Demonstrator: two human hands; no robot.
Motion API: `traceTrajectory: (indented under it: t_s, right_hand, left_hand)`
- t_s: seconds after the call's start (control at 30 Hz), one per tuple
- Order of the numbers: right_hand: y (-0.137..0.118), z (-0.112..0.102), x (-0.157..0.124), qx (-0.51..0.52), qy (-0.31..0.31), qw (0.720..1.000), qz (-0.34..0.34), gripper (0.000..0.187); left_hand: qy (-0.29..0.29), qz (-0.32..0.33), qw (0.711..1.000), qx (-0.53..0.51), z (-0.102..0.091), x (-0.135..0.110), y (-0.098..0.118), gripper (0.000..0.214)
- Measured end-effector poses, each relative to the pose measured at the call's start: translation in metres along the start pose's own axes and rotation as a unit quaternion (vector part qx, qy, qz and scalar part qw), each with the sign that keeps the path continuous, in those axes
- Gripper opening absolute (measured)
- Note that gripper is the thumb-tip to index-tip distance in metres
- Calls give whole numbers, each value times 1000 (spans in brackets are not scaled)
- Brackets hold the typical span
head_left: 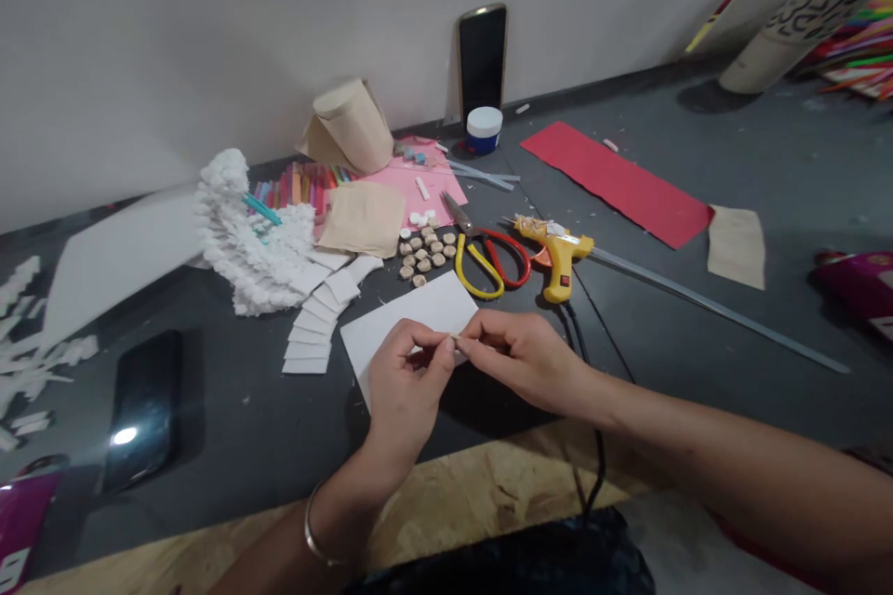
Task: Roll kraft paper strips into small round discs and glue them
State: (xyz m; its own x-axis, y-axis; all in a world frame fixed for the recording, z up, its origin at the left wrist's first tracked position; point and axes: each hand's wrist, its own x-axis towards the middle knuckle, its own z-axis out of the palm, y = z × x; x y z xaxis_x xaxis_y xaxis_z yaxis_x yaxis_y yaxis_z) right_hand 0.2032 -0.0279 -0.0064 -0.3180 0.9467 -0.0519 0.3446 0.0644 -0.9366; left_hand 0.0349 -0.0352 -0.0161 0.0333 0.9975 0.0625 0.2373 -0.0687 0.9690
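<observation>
Fingertips of both hands meet over a white sheet of paper (pixel 380 325) at the front of the dark table. My left hand (pixel 410 381) and my right hand (pixel 526 355) are closed in a pinch on one small beige piece (pixel 455 339), mostly covered by the fingers; it looks like paper, matching the small round beige discs (pixel 425 253) just beyond. Right of those discs lie scissors (pixel 492 260) with one yellow and one red handle. A yellow hot glue gun (pixel 558 256) rests beside them, a long clear glue stick (pixel 718 311) in its back end.
White paper squares (pixel 311 335) fan out on the left, near a fluffy white paper piece (pixel 258 242) and a dark phone (pixel 143 404). Behind stand a beige paper roll (pixel 355 125), a blue jar (pixel 484 130) and another phone (pixel 481 60). Red paper (pixel 614 181) lies right.
</observation>
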Motion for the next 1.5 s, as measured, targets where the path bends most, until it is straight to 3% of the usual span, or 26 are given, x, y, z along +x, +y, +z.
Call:
traceTrajectory:
  t_s: [0.17, 0.3, 0.4, 0.53, 0.7, 0.8, 0.87, 1.17, 1.37, 1.5]
  right_hand:
    - [0, 1, 1, 20, 4, 1000, 14, 20]
    - [-2, 1, 2, 53, 7, 998, 24, 19]
    - [-3, 1, 3, 72, 8, 997, 29, 18]
    - [-3, -2, 6, 86, 3, 996, 38, 17]
    - [-1, -8, 9, 123, -41, 990, 58, 21]
    - [0, -10, 9, 130, -51, 988, 65, 22]
    - [0, -9, 10, 127, -53, 988, 66, 22]
    - [2, -1, 7, 100, -44, 992, 60, 24]
    - [4, -1, 8, 83, -27, 995, 52, 21]
    - [5, -1, 9, 75, -25, 995, 55, 22]
  left_hand:
    - [13, 122, 988, 96, -1, 1, 3, 11]
    - [19, 224, 956, 189, -3, 0, 8, 8]
    - [18, 263, 936, 234, -5, -1, 8, 7]
    - [-6, 255, 944, 211, -7, -1, 5, 11]
    - [-49, 117, 990, 65, -8, 1, 6, 7]
    - [-70, 38, 997, -17, -6, 3, 8, 8]
    - [-69, 21, 997, -27, -6, 3, 9, 10]
    - [0, 121, 987, 106, -5, 5, 8, 10]
    - [-8, 295, 915, 276, -10, 8, 5, 13]
    - [-22, 329, 887, 322, -14, 9, 1, 16]
